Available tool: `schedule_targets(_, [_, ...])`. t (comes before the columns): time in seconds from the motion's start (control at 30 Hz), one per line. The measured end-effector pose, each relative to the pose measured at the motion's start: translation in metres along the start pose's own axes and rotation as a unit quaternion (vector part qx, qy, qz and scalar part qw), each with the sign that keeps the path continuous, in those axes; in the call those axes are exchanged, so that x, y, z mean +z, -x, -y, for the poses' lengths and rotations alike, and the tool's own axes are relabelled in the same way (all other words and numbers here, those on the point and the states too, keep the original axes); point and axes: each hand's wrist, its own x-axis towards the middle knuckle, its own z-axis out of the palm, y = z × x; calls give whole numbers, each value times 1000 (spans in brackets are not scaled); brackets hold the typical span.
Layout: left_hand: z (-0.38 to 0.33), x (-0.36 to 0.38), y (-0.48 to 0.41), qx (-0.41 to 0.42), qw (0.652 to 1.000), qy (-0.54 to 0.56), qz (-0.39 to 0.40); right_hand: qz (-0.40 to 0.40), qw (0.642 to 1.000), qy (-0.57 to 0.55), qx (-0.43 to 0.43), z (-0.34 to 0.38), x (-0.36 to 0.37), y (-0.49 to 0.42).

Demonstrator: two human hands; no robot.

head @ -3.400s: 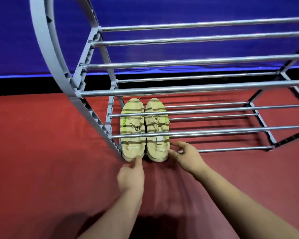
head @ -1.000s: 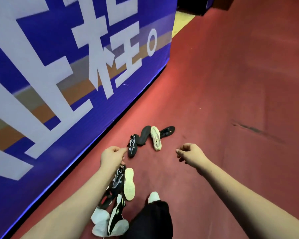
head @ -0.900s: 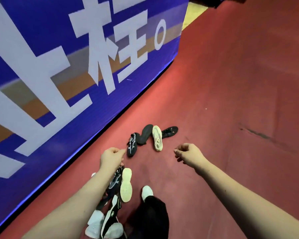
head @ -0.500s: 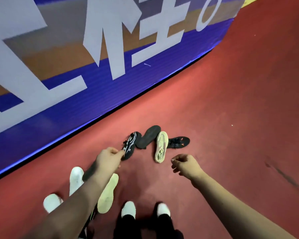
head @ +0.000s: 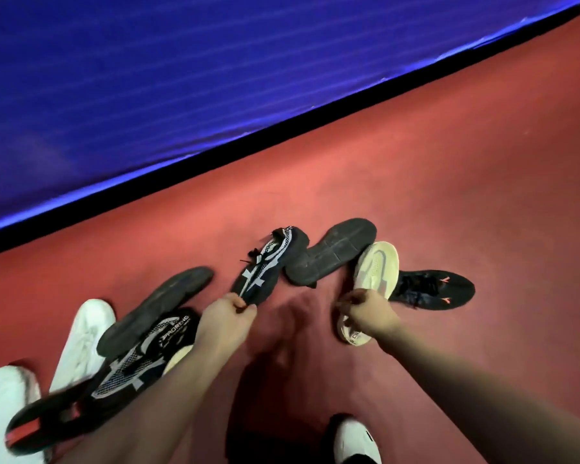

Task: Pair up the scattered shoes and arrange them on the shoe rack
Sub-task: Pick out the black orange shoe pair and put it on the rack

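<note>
Two white shoes (head: 84, 339) lie left; left hand (head: 226, 318) pinches patterned black shoe (head: 265, 272), right hand (head: 370, 313) grips cream-soled shoe (head: 377, 274).

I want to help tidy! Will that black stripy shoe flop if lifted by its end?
Probably sags: the black knit shoe looks soft-meshed, and the left hand pinches only one end. Likely light, being slim.

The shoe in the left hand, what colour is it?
The knit lace-up shoe is black with white crossing stripes; the head view shows it best.
</note>
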Motion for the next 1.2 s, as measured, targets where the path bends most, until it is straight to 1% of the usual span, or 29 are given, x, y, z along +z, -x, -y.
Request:
schedule_targets(0.1, [23,43,-64,71,992,-101,-17,-16,998,-58,8,-19,34,-74])
schedule_targets(0.17, [26,57,-103,113,980,-160,-25,-42,988,-145,30,-29,49,-116])
schedule_targets(0.2, [25,63,-124,126,976,-177,-21,-51,976,-207,48,-34,56,-138])
schedule_targets(0.23, [22,69,-142,137,973,-184,-12,-55,955,-283,75,-36,61,-152])
schedule_targets(0.3, [12,79,-176,174,965,-197,15,-57,899,-419,115,-35,66,-184])
schedule_targets(0.33, [7,83,-185,192,958,-212,26,-62,877,-461,120,-33,66,-195])
schedule_targets(0.37, [5,88,-192,205,952,-225,22,-64,863,-489,114,-32,66,-204])
schedule_targets(0.43, [1,92,-193,210,950,-229,1,-53,849,-516,100,-26,62,-210])
schedule_targets(0.53, [7,94,-182,207,954,-218,-3,-41,850,-515,104,-25,60,-200])
schedule_targets(0.57, [10,93,-179,213,955,-206,-11,-46,850,-518,87,-25,59,-195])
schedule_targets(0.6, [12,89,-178,220,955,-197,-24,-53,847,-526,56,-24,58,-192])
schedule_targets(0.67, [15,76,-181,239,950,-191,-58,-75,849,-521,-52,-24,53,-191])
schedule_targets(0.73, [16,59,-188,254,942,-201,-86,-87,861,-459,-202,-23,41,-191])
schedule_targets(0.8, [16,45,-195,260,937,-202,-113,-106,877,-330,-333,-24,23,-190])
schedule_targets(0.83, [17,40,-199,265,934,-200,-130,-144,880,-229,-390,-26,18,-189])
schedule_targets(0.87, [18,36,-200,270,932,-193,-145,-194,871,-110,-438,-32,16,-190])
schedule_targets(0.9, [20,35,-202,273,932,-180,-155,-231,852,1,-471,-42,19,-190])
schedule_targets(0.93, [22,33,-202,271,937,-156,-156,-239,834,97,-487,-54,24,-190])
schedule_targets(0.97, [23,32,-202,261,945,-125,-149,-225,824,181,-488,-68,32,-187])
schedule_targets(1.03, [26,30,-201,235,960,-76,-129,-204,797,313,-474,-94,47,-182])
schedule_targets(1.07, [26,30,-201,231,963,-70,-123,-209,788,347,-463,-102,51,-180])
schedule_targets(1.1, [26,31,-201,234,962,-73,-118,-217,786,361,-453,-105,53,-179])
schedule_targets(1.2, [21,38,-198,248,960,-91,-97,-230,780,380,-442,-102,49,-180])
